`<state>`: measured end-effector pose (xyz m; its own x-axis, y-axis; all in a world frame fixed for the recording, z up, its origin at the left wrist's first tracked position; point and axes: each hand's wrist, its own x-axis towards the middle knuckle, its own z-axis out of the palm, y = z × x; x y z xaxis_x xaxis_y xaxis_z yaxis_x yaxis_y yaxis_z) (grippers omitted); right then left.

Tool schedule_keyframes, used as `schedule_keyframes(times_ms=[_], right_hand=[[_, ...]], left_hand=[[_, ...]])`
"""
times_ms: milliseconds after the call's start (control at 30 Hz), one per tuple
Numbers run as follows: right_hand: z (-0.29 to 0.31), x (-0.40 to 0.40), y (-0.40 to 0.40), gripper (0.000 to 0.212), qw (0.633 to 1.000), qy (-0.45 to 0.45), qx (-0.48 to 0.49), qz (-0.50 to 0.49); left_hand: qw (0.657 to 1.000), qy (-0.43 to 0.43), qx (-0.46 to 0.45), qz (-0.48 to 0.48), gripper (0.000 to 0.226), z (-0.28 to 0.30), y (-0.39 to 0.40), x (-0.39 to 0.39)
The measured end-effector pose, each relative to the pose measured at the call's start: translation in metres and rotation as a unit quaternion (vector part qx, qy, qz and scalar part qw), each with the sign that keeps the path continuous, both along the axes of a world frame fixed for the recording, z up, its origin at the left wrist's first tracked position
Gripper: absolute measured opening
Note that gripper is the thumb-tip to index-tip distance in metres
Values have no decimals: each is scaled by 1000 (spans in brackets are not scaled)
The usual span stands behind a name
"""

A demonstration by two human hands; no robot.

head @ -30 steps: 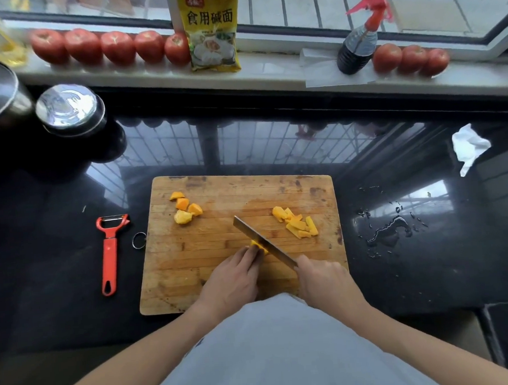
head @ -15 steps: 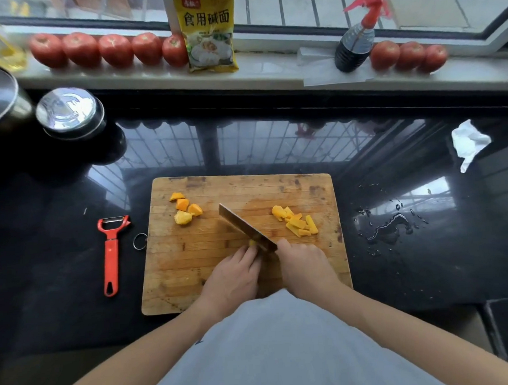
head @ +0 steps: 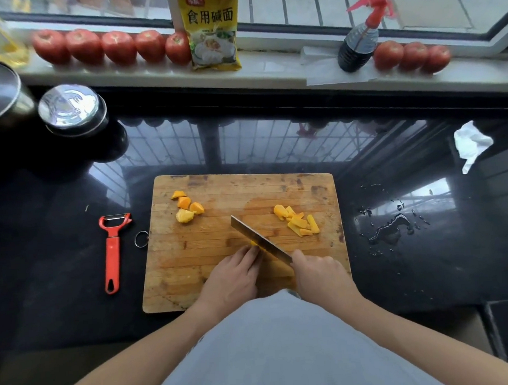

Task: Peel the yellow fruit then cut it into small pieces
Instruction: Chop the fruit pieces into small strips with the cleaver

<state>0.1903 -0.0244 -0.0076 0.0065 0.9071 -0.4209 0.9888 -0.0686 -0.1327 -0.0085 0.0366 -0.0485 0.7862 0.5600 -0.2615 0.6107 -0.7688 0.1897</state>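
**Li:** Head view is showing the cutting board (head: 192,270) on the black counter (head: 430,270). Where is the fruit now?

**Ana:** Most of it is already lying in two groups: the cut pieces (head: 299,223) at the right of the blade, and some orange chunks (head: 187,209) near the far left corner. The piece being worked on (head: 253,243) is showing only as a small yellow edge, between the fingertips and the knife (head: 260,242).

**Li:** And the hands?

**Ana:** The left hand (head: 232,278) is resting on that piece, fingers bent, pressing it against the board. The right hand (head: 320,270) is gripping the knife handle, closed around it.

**Li:** How is the flesh going to behave, you think?

**Ana:** I am judging it soft, light and wet, so slippery without its skin. A small remainder is sliding easily under the blade.

**Li:** So where to hold it?

**Ana:** On top and at the side away from the blade, with fingertips tucked back. The peeler (head: 112,251) is lying beside the board, untouched.
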Motion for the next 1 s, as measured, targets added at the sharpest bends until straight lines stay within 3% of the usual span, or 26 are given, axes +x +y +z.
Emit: schedule_keyframes(times_ms=[100,267,400,533,1000], right_hand=[[-3,-8,11,42,1000,-12,-27,8],[-4,-19,32,47,1000,-17,10,14],[-6,-8,17,29,998,2,53,-30],[2,-1,4,33,996,-10,78,-32],[3,-17,20,41,999,-5,-34,2]], left_hand=[[1000,-18,11,2,50,-2,1,1],[999,-34,20,2,48,-1,1,-2],[999,-22,10,31,58,-4,-2,-6],[998,-19,27,52,59,-3,-6,-9],[996,-12,15,88,59,1,0,-5]])
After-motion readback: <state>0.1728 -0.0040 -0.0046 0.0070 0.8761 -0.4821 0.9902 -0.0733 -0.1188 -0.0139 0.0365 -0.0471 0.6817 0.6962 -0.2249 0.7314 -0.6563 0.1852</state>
